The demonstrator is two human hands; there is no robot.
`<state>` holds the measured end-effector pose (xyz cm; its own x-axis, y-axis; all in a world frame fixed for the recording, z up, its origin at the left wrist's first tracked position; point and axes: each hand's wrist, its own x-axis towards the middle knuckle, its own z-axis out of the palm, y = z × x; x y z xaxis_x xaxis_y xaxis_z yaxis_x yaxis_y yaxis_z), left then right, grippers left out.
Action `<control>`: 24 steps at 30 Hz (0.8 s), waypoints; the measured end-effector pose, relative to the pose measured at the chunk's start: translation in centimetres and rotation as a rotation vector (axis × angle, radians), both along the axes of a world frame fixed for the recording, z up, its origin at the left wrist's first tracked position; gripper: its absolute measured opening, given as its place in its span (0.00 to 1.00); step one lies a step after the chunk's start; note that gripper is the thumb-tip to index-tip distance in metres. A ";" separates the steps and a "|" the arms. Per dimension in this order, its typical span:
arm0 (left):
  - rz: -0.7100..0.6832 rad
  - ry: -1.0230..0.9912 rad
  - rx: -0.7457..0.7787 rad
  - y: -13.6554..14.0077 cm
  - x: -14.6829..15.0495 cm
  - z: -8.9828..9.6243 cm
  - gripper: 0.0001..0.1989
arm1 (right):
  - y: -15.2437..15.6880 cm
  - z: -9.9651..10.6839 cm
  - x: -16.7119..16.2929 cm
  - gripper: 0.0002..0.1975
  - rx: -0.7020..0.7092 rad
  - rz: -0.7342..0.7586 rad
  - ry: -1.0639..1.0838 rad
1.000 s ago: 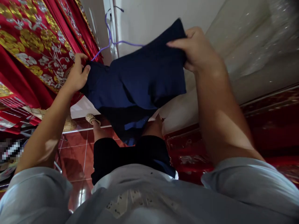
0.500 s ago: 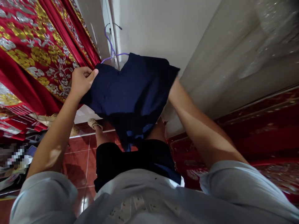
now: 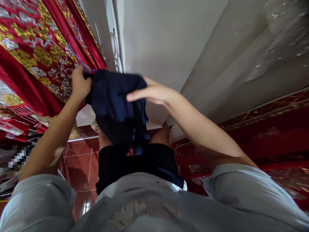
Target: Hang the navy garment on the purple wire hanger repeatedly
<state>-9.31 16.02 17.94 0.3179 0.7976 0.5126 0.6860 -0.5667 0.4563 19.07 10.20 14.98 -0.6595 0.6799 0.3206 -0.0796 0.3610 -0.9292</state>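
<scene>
A navy blue shirt [image 3: 116,96] hangs bunched in front of my legs, its lower end over my black shorts. My left hand [image 3: 80,84] is closed on the shirt's upper left edge, close to a purple hanger [image 3: 80,61] that slants up to the left. Part of the hanger is inside the cloth, and its hook is blurred against the red fabric. At the shirt's right side, my right hand [image 3: 155,91] has its thumb across the front of the cloth. Its other fingers are mostly hidden behind the shirt.
Red cloth [image 3: 43,58] with gold and silver patterns hangs at the left. A pale wall [image 3: 164,38] stands ahead, with plastic-wrapped material [image 3: 265,54] on the right. Red tiles [image 3: 79,167] cover the floor. A beige clog [image 3: 94,126] is on my foot.
The right hand has moved left, bringing the shirt's right side inward so it looks narrower. The hanger has tipped left. My left hand has shifted slightly and stays on the shirt.
</scene>
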 end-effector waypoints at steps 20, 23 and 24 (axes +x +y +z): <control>-0.205 -0.243 -0.273 -3.7 3.1 -4.7 0.29 | 5.6 -11.4 2.6 0.59 0.689 -0.760 -0.380; -0.026 -0.331 -0.249 -4.9 -1.0 -7.3 0.24 | 7.0 -10.3 5.0 0.58 0.664 -0.921 -0.360; 0.009 -0.348 -0.252 -5.5 -1.7 -8.4 0.27 | 7.7 -9.6 5.3 0.57 0.660 -0.969 -0.355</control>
<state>-10.99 10.56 9.51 0.1525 0.9137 0.3766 0.4712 -0.4022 0.7850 24.40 17.86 5.35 -0.0916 0.7131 0.6950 0.7043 0.5398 -0.4611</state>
